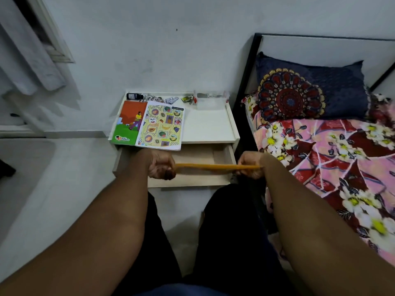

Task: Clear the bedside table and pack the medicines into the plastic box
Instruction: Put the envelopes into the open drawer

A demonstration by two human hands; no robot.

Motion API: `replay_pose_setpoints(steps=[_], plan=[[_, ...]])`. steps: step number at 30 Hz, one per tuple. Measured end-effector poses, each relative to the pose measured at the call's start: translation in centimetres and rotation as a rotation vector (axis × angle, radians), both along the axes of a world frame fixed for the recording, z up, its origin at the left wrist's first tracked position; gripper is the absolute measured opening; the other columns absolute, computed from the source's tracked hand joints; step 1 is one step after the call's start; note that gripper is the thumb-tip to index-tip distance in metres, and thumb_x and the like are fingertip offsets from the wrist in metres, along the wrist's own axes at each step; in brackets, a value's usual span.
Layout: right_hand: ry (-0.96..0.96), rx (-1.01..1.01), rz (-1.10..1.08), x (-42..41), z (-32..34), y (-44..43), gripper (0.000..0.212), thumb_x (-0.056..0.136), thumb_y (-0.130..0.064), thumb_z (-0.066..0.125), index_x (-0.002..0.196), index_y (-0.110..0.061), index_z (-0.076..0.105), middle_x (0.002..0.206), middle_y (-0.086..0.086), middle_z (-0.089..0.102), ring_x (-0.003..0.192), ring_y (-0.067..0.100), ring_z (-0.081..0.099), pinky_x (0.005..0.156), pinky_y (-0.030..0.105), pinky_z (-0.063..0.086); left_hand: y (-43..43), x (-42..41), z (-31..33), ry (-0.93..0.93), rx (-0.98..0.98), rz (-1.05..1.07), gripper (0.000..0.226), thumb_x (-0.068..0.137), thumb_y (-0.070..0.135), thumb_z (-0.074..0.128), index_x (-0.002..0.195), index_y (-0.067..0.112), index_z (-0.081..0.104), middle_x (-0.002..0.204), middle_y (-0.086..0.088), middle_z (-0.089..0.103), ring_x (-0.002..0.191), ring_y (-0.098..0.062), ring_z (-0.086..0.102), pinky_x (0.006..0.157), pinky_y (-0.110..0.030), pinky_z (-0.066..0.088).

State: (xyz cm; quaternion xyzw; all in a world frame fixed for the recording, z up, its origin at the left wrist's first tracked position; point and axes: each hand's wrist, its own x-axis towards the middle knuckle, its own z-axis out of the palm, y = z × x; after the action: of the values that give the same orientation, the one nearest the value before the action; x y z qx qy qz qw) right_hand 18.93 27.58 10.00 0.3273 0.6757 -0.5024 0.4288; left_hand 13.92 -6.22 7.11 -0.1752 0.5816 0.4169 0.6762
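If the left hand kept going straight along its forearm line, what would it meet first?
Probably the fruit-patterned notebook, whose near edge overhangs the bedside table just beyond the left hand. If the hand sits lower, it would enter the open drawer instead; depth is unclear.

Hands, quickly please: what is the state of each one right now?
Left hand: grips the left end of the thin yellow object.
Right hand: grips its right end.
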Motion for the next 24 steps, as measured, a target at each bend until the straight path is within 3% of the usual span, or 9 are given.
replay_pose_setpoints(steps=[3,5,7,9,11,13,15,19,24], plan=[[-0.002,0.052,0.019,0.5,-1.4,-1.2,0.023,0.100,-0.002,0.044,0.112,0.009,0.060,0.081,0.019,0.075,0.064,0.021,0.073,0.052,0.027,0.058,1.4,0.8,-1.9,0.166,-0.191,0.010,0.028,0.099,0.011,0.038,0.076,0.005,0.051,0.056,-0.003,0.046,0.044,-0.010,0.040,0.035,-0.016,0.033],[0.094,0.122,0.024,-0.1,-3.0,-2.1,0.028,0.102,0.001,0.047,0.129,0.004,0.053,0.127,0.020,0.066,0.110,0.031,0.065,0.082,0.036,0.053,2.3,0.8,-3.7,0.390,-0.283,0.149,0.033,0.102,0.010,0.040,0.069,0.008,0.045,0.059,-0.006,0.037,0.051,-0.016,0.031,0.046,-0.019,0.031],[0.203,0.209,0.016,-1.3,-5.0,-3.1,0.046,0.100,0.002,0.054,0.145,0.005,0.044,0.147,0.019,0.050,0.134,0.035,0.049,0.108,0.042,0.043,2.9,0.2,-6.0,0.533,-0.278,0.328,0.029,0.100,0.004,0.046,0.072,0.010,0.044,0.069,-0.010,0.040,0.061,-0.021,0.039,0.062,-0.028,0.038],[0.272,0.273,-0.001,-3.0,-7.1,-3.8,0.049,0.099,-0.001,0.058,0.146,0.005,0.045,0.145,0.021,0.052,0.134,0.037,0.050,0.112,0.046,0.042,3.2,-0.4,-7.8,0.556,-0.240,0.428,0.017,0.099,-0.001,0.052,0.083,0.006,0.053,0.081,-0.013,0.051,0.074,-0.024,0.051,0.072,-0.035,0.045],[0.340,0.357,0.018,-5.0,-9.1,-4.2,0.044,0.098,-0.007,0.061,0.139,0.006,0.051,0.132,0.022,0.059,0.121,0.035,0.059,0.098,0.039,0.051,3.4,-1.6,-9.9,0.583,-0.223,0.456,0.008,0.097,-0.005,0.056,0.096,0.002,0.060,0.094,-0.016,0.059,0.084,-0.028,0.056,0.078,-0.038,0.048],[0.407,0.488,0.095,-7.6,-11.3,-4.4,0.041,0.098,-0.013,0.064,0.132,0.006,0.054,0.123,0.021,0.062,0.113,0.033,0.062,0.086,0.035,0.050,3.7,-3.5,-12.3,0.671,-0.214,0.475,0.026,0.095,-0.007,0.059,0.119,0.000,0.065,0.115,-0.019,0.065,0.099,-0.031,0.061,0.089,-0.041,0.052],[0.477,0.593,0.192,-9.0,-12.6,-4.7,0.037,0.098,-0.016,0.063,0.130,0.002,0.055,0.126,0.020,0.062,0.116,0.034,0.063,0.090,0.036,0.052,3.7,-4.1,-14.0,0.784,-0.208,0.516,0.041,0.094,-0.007,0.061,0.134,-0.001,0.059,0.129,-0.018,0.064,0.108,-0.032,0.062,0.096,-0.044,0.053],[0.570,0.725,0.437,-12.2,-16.2,-4.8,0.025,0.096,-0.006,0.060,0.120,0.002,0.061,0.120,0.020,0.065,0.112,0.034,0.065,0.088,0.035,0.053,4.7,-6.9,-17.5,0.845,-0.164,0.662,0.053,0.090,-0.014,0.062,0.141,-0.001,0.055,0.134,-0.022,0.064,0.108,-0.028,0.063,0.095,-0.038,0.050],[0.554,0.768,0.821,-14.1,-20.2,-4.7,0.034,0.089,-0.013,0.061,0.123,-0.010,0.062,0.120,0.011,0.067,0.110,0.030,0.065,0.103,0.040,0.051,6.3,-10.5,-20.7,1.003,-0.288,0.360,0.064,0.089,0.005,0.074,0.147,0.002,0.048,0.144,-0.017,0.058,0.132,-0.031,0.056,0.113,-0.039,0.043]])
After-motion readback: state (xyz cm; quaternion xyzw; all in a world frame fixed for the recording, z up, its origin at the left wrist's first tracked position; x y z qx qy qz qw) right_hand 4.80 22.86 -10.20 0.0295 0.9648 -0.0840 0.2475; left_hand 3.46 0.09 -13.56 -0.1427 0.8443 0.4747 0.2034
